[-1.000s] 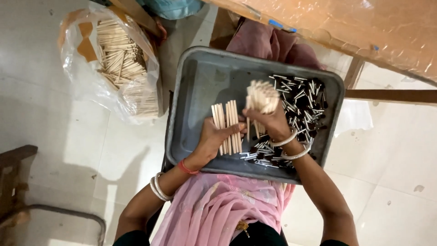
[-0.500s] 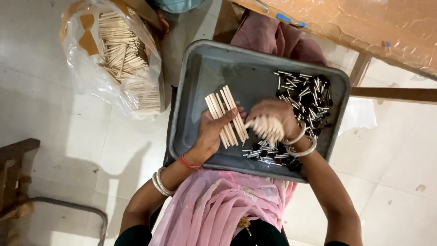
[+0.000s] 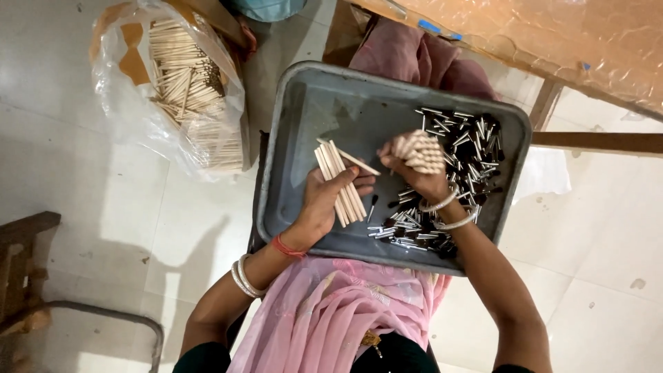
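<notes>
A grey metal tray (image 3: 297, 124) rests on my lap. My left hand (image 3: 324, 204) lies in the tray and grips a fan of pale wooden sticks (image 3: 338, 176), with one stick slanting out toward the other hand. My right hand (image 3: 418, 176) is closed around a thick bundle of wooden sticks (image 3: 423, 150) seen end-on. A heap of small black and silver tipped pieces (image 3: 459, 148) fills the tray's right side and front, under and around my right hand. One such piece (image 3: 373, 206) lies alone between my hands.
A clear plastic bag (image 3: 173, 97) of more wooden sticks sits on the tiled floor to the left. A wooden table edge wrapped in plastic (image 3: 552, 41) runs across the upper right. Pink cloth (image 3: 331, 311) covers my lap. A dark wooden frame (image 3: 21, 269) stands at far left.
My right hand has lifted the stick bundle back up from the tray floor. The left hand's sticks have tilted, and one stick now points toward the right hand.
</notes>
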